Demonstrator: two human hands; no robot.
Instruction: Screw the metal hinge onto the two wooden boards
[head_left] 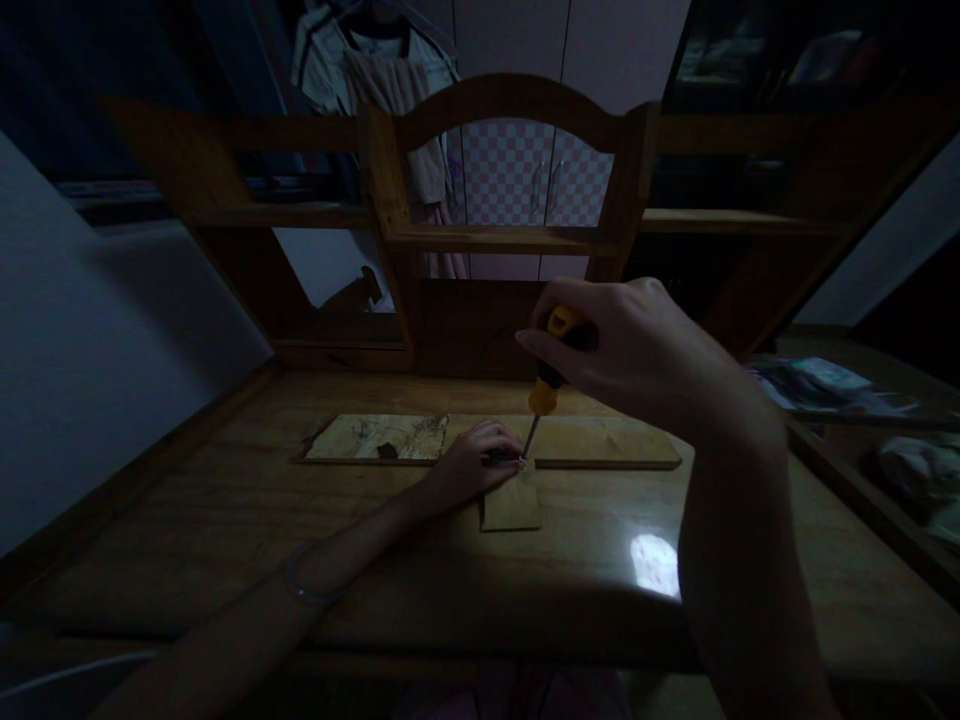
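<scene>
My right hand (630, 335) is wrapped round the handle of a yellow and black screwdriver (544, 397), its shaft slanting down to the left. The screwdriver's tip meets the work beside the fingertips of my left hand (474, 462). Those fingers are closed, pinching something small and dark at the tip that I cannot make out. Under them, a small flat wooden piece (514, 508) lies against the front edge of a long wooden board (607, 445). The board's left part has a pale, torn surface with dark marks.
The boards lie on a wooden desk (247, 480), with a wooden shelf unit (502, 240) rising behind. Papers and bags (825, 380) sit on a lower surface at right. Clothes (397, 80) hang beyond, before a checked cupboard (510, 170). The room is dim.
</scene>
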